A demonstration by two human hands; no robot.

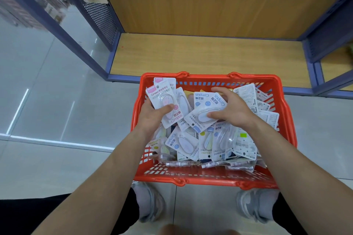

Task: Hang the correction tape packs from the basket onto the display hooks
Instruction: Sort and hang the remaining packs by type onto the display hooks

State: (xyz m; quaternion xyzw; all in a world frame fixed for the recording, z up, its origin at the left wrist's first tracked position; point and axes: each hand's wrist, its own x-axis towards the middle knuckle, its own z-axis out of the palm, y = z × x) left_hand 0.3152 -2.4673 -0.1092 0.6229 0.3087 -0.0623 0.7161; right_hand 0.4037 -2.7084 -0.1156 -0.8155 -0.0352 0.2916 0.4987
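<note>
One red plastic basket on tiled floor, heaped with white carded correction tape packs, too overlapped to count. About three pink-print packs pinched in left hand fingers at left rim; one blue-print pack gripped in right hand fingers. Wooden shelf just past far rim, wide floor left.

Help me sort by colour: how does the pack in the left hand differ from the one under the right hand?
The pink pack in the left hand has pink accents; the blue pack under the right hand has blue dots. The pink pack's Campus print reads roughly upright; the blue pack's is upside down. Both are white blister cards over the basket.
</note>
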